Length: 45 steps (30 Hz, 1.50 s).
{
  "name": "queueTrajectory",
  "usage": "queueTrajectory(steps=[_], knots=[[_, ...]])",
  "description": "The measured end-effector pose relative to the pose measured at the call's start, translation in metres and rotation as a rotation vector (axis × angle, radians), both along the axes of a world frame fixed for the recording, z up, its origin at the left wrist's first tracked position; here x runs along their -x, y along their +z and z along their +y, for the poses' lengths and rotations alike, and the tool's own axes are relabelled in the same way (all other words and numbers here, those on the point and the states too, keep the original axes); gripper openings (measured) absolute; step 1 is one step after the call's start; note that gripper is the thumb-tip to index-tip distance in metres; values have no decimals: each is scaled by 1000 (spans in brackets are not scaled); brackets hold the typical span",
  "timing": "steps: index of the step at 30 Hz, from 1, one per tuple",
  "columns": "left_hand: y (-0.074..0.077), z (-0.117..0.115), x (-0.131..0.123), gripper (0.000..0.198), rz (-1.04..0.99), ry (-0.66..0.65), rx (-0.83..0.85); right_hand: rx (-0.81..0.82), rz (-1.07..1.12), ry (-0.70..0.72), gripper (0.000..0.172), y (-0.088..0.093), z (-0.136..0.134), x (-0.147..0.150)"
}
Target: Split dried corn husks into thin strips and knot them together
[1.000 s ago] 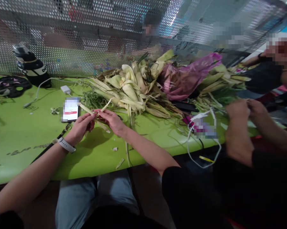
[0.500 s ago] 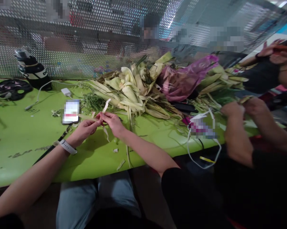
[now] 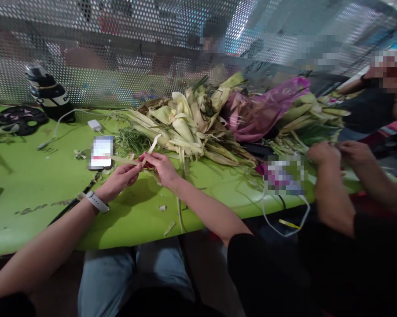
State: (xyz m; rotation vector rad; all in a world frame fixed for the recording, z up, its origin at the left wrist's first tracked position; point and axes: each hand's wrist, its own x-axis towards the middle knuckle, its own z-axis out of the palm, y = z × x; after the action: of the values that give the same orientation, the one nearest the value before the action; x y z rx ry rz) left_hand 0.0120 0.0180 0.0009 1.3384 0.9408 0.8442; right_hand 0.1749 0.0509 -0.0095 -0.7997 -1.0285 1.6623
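Pale strips of corn husk [image 3: 155, 143] cross between my two hands over the green table [image 3: 96, 229]. My left hand [image 3: 124, 176] pinches them from the left, and one strip sticks out from it toward the phone. Close against it, my right hand [image 3: 162, 167] grips the strips with thumb and fingers, a light end rising above the knuckles. Something reddish shows between the fingertips, too small to make out. Just beyond my hands lie a heap of corn husks [image 3: 181, 127] and a tangle of thin green shreds [image 3: 134, 141].
A lit phone [image 3: 101, 152] lies left of my hands, with a white adapter [image 3: 94, 125] and cable behind. A black bottle [image 3: 51, 97] stands by the perforated metal screen [image 3: 119, 57]. A purple plastic bag [image 3: 254, 112] rests in the husks. At right are a co-worker's hands [image 3: 339, 154].
The whole view has shifted slightly. My hands stay together on the husk strips, and the strip end that hung below them is now less visible.
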Motion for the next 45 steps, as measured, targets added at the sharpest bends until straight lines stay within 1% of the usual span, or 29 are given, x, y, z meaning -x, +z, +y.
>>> queueTrajectory(steps=[3,6,9,11,12,14,16,17,19,21,23,26,29,31,33,34,35,38,39,40,41,43,45], knots=[[2,-1,-1,32,73,-52,-1,-14,-41,-40,36,-6,1,1],[1,-3,0,32,99,-97,-6,-18,-79,-5,37,-8,1,2],[-1,-2,0,39,14,-98,-21,-46,-87,15,37,-4,3,-2],[-3,1,1,33,-103,-47,-33,-95,-148,-18,39,2,5,-9],[-3,3,2,31,-128,-15,-40,-152,-217,-63,39,6,6,-14],[-2,5,2,33,-128,26,-83,-305,-379,-235,41,12,8,-22],[-1,6,3,37,-73,32,-127,-454,-571,-304,45,16,8,-28],[0,6,3,36,-48,35,-150,-514,-653,-293,47,17,7,-29],[2,6,3,29,-24,58,-189,-594,-762,-176,51,18,3,-28],[2,7,3,28,-2,91,-214,-603,-779,4,51,17,-1,-25],[1,8,4,32,28,119,-235,-594,-755,113,50,15,-4,-21],[0,11,7,42,58,144,-279,-627,-764,131,50,14,-4,-19],[1,12,11,46,65,150,-312,-644,-773,139,50,13,-2,-20],[2,12,13,44,65,151,-312,-640,-790,161,48,13,-1,-22],[4,12,16,35,81,146,-293,-680,-836,162,46,16,0,-24],[4,13,17,30,97,140,-284,-731,-860,117,44,17,0,-25],[5,13,18,27,112,128,-282,-799,-878,34,42,19,0,-26],[5,13,17,27,124,37,-300,-1016,-877,-298,30,25,-3,-29],[5,12,16,27,131,-7,-302,-1064,-870,-357,27,26,-4,-29],[5,11,15,27,151,-47,-299,-1097,-870,-365,26,27,-5,-28],[4,10,13,27,187,-81,-291,-1116,-876,-331,25,26,-6,-27],[2,7,10,29,287,-123,-290,-1107,-879,-205,27,24,-8,-24],[0,5,7,33,340,-157,-323,-1032,-829,-71,28,21,-9,-20]])
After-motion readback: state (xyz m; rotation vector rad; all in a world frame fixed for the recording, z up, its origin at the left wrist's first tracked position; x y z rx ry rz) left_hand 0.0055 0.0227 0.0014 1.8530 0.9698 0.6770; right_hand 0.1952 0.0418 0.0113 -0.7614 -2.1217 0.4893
